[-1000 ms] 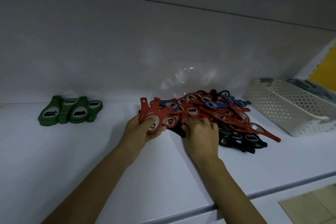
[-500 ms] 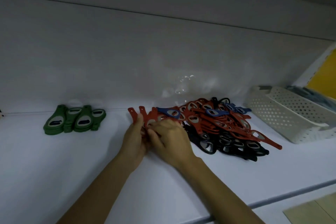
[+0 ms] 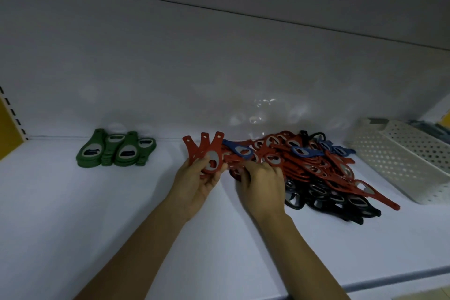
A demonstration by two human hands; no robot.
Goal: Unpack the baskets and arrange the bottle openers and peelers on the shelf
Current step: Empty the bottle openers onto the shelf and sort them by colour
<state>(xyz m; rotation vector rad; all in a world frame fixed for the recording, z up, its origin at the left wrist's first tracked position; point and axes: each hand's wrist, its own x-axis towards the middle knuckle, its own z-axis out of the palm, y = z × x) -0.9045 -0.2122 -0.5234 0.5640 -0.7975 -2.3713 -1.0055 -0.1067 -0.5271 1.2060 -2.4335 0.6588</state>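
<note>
Right hand back on mixed red, black, blue opener pile, grip hidden; left hand pinching fanned red plastic openers; open white shelf leftward to green opener stack.

Pretty dim, glossy white back panel beyond the right hand, yellow side panel way past the left hand.

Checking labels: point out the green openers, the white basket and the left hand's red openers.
green openers (image 3: pixel 127 153): head view, head of a front opener.
white basket (image 3: pixel 394 165): head view, perforated side wall.
red openers (image 3: pixel 213 159): head view, metal plate of the top one, held by the left hand (image 3: pixel 194 185).
</note>
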